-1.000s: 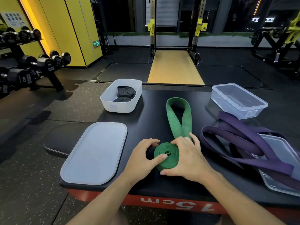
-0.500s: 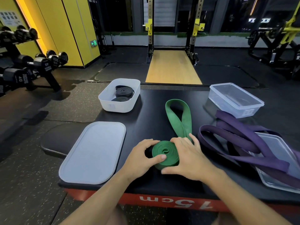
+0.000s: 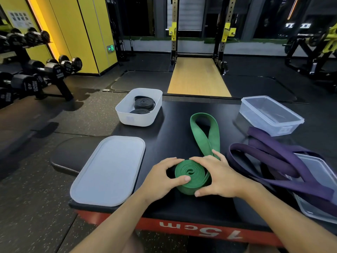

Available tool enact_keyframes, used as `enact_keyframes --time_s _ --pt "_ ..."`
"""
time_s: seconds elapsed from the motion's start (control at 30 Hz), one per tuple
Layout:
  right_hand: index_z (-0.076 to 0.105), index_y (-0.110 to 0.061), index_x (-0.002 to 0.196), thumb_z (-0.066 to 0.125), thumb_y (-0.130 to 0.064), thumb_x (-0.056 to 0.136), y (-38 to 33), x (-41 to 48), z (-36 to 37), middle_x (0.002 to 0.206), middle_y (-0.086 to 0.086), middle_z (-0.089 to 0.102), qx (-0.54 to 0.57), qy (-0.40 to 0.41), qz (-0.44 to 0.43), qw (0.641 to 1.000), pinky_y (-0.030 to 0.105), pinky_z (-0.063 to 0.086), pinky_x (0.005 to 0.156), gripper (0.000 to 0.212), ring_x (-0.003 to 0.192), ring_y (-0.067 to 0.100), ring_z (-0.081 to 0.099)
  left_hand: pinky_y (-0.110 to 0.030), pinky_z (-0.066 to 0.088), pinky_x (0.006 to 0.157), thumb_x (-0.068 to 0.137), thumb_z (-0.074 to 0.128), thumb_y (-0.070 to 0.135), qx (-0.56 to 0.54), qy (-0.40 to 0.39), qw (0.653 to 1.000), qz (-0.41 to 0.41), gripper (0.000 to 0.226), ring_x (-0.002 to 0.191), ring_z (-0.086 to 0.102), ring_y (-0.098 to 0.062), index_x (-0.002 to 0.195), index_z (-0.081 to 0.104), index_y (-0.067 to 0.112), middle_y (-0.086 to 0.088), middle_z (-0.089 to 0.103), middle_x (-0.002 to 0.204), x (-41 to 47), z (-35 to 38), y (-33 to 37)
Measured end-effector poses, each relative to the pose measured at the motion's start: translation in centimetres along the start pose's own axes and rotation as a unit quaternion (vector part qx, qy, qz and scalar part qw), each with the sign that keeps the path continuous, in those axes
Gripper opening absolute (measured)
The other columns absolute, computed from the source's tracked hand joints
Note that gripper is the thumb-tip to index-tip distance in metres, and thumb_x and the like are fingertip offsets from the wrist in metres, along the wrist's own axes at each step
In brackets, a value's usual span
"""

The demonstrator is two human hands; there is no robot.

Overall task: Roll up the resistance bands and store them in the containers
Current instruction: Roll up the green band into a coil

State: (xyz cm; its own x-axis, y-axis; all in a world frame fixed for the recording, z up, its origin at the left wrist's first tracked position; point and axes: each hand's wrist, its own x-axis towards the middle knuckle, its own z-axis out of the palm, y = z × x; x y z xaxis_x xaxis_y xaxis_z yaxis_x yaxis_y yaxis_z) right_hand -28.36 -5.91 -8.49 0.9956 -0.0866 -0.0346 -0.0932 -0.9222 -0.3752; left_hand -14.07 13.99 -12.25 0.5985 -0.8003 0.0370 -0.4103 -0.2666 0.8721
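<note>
Head camera looks down at a black platform point(image 3: 178, 139) with a red side. The green resistance band point(image 3: 193, 181) sits near the front edge, in the middle. Most of it is wound into a fat roll. Its loose loop point(image 3: 204, 130) lies flat and reaches toward the back edge. The left hand point(image 3: 160, 181) grips the roll from the left, with the thumb on top and the fingers curled round the far side. The right hand point(image 3: 220, 177) grips it from the right, with the fingers over the top and the thumb at the near side. Both hands hold the roll snugly.

The band looks like soft, stretchy rubber. It is likely light and bendy but springy, so the roll would probably pop open if let go. It seems best to squeeze the roll's sides and keep a thumb on its flat face while turning it.

A white tub point(image 3: 138, 119) at the back left corner holds black rolled bands point(image 3: 144, 103). A clear container point(image 3: 269, 123) stands at the back right corner. Purple bands point(image 3: 273, 161) lie in a loose heap along the right edge, partly over a clear lid point(image 3: 321, 170). A white lid point(image 3: 109, 170) lies at the front left corner.
</note>
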Motion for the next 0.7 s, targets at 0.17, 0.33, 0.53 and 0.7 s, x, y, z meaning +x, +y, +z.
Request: enact_keyframes --time_s 0.17,0.33,0.53,0.7 --pt "0.044 -0.042 0.136 0.078 -0.082 0.054 -0.3 0.0 0.4 0.122 -0.027 0.049 0.017 0.051 0.03 0.998 0.032 -0.012 0.126 0.097 0.127 -0.012 0.033 -0.029 0.037 0.118 0.078 0.076 0.066 0.015 -0.003 1.0 0.02 0.066 0.136 0.046 0.008 0.139 0.059 0.046 0.023 0.057 0.143 0.0 0.1 -0.4" --pt "0.047 -0.039 0.127 0.072 -0.091 0.047 -1.1 -0.6 1.2 0.115 -0.024 0.05 0.002 0.105 0.076 0.992 0.037 -0.012 0.126 0.098 0.124 -0.007 0.037 -0.026 0.041 0.112 0.084 0.07 0.063 0.02 0.021 0.999 0.036 0.059 0.13 0.051 0.005 0.136 0.061 0.039 0.025 0.06 0.132 -0.1 0.3 -0.1" --pt "0.051 -0.037 0.109 0.052 -0.104 0.046 -3.1 -1.2 2.1 0.102 -0.022 0.055 -0.058 0.161 0.138 0.975 0.041 -0.007 0.126 0.092 0.114 0.0 0.049 -0.017 0.041 0.1 0.09 0.077 0.045 0.02 0.057 0.997 0.043 0.03 0.12 0.057 0.0 0.118 0.067 0.036 0.021 0.064 0.115 0.1 0.6 0.0" --pt "0.052 -0.033 0.102 0.049 -0.104 0.05 -4.8 -1.1 3.2 0.092 -0.019 0.055 -0.075 0.186 0.194 0.96 0.042 0.001 0.126 0.088 0.106 0.006 0.052 -0.004 0.036 0.096 0.086 0.08 0.049 0.027 0.036 0.998 0.045 0.045 0.121 0.054 0.004 0.126 0.061 0.038 0.023 0.059 0.121 -0.2 0.6 0.1"
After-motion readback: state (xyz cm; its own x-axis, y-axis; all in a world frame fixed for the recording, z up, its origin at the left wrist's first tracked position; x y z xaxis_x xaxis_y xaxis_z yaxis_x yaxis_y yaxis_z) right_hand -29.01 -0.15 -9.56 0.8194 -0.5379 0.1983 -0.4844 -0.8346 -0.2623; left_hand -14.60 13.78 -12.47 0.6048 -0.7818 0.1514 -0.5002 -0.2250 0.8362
